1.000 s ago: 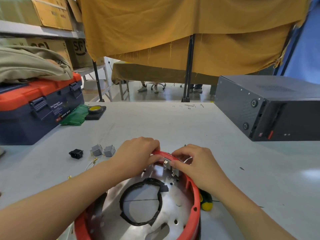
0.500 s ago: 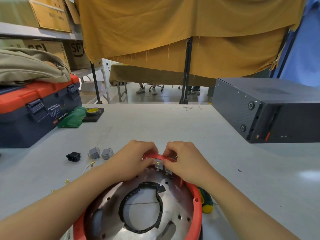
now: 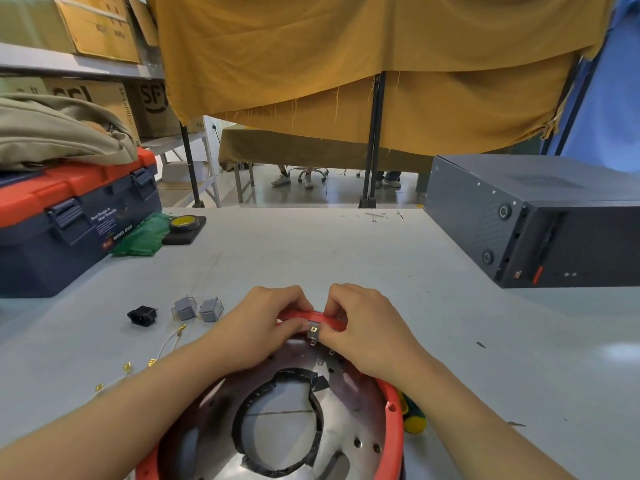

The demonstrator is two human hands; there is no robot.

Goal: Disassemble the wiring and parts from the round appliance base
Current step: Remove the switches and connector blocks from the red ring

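Observation:
The round appliance base (image 3: 393,424), a red ring around a silver metal plate with a black-edged centre hole, lies at the table's near edge. My left hand (image 3: 263,327) grips the far rim of the red ring with curled fingers. My right hand (image 3: 367,327) pinches a small grey switch part (image 3: 313,334) with metal terminals, seated at that rim. Two loose grey switches (image 3: 195,309), a black socket (image 3: 142,315) and thin white wires with gold terminals (image 3: 166,348) lie on the table to the left.
A blue and red toolbox (image 3: 69,223) with a beige cloth on top stands at far left, with a green bag (image 3: 142,237) and yellow tape roll (image 3: 181,223) beside it. A dark metal case (image 3: 540,220) sits at right. A yellow-green screwdriver handle (image 3: 414,420) lies right of the base.
My right hand has slid left along the rim, closer to my left hand, and now covers more of the grey switch part. The base has shifted little.

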